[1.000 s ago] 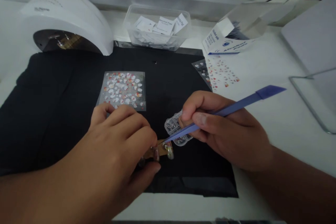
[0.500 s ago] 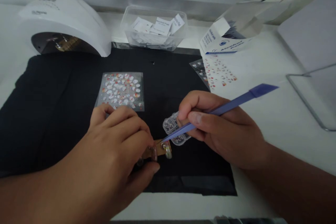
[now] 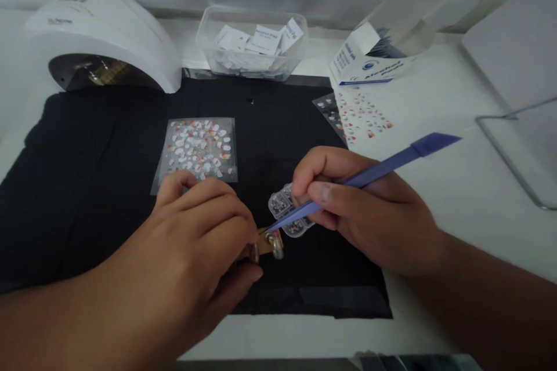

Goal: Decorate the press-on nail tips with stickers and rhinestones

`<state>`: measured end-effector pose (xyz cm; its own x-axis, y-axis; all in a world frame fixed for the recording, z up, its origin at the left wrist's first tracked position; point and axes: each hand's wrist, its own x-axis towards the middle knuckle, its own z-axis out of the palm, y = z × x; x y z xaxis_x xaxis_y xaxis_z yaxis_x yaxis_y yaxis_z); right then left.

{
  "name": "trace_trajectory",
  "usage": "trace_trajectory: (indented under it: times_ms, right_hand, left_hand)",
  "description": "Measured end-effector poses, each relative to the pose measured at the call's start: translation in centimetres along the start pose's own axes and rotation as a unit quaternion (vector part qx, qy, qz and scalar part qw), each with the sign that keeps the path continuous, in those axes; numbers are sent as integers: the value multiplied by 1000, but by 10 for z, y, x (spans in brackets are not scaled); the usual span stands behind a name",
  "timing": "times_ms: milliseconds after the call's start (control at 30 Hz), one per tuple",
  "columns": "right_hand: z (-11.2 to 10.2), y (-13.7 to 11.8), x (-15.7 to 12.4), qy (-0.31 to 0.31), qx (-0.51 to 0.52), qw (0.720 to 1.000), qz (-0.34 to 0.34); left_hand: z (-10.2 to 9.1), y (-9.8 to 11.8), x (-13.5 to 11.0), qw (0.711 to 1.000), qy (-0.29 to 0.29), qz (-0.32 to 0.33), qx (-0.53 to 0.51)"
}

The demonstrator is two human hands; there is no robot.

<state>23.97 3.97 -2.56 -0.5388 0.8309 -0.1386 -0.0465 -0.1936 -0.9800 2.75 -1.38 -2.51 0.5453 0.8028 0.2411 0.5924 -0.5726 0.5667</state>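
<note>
Head view: left hand pinches a small nail tip holder; right hand grips blue tweezers, their point touching it.

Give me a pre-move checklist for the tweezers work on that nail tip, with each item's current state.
1. Left hand pinches the wooden holder that carries the nail tip: ok.
2. Right hand grips the blue tweezers: ok.
3. Tweezers point meets the nail tip: ok.
4. Something held in the tweezers point: cannot tell.
5. Clear gem box close by, under the right fingers: ok.
6. Sticker sheet lies flat on the black mat: ok.
</note>
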Motion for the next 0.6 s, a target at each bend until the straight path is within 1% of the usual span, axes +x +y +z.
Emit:
trace_trajectory:
  times_ms: [200, 367, 533, 600]
  right_hand:
    - [-2, 0, -1, -1, -42, 999, -15]
    - [-3, 0, -2, 6, -77, 996, -35]
    - [-8, -7, -1, 19, 0, 999, -28]
    - [-12, -10, -1, 32, 16, 999, -39]
  left_hand:
    - [-3, -3, 2, 1000, -20, 20, -13]
    - [-3, -3, 1, 999, -17, 21, -27]
    - [-2, -2, 1, 999, -15, 3, -33]
    - [-2, -1, 1, 999, -20, -3, -30]
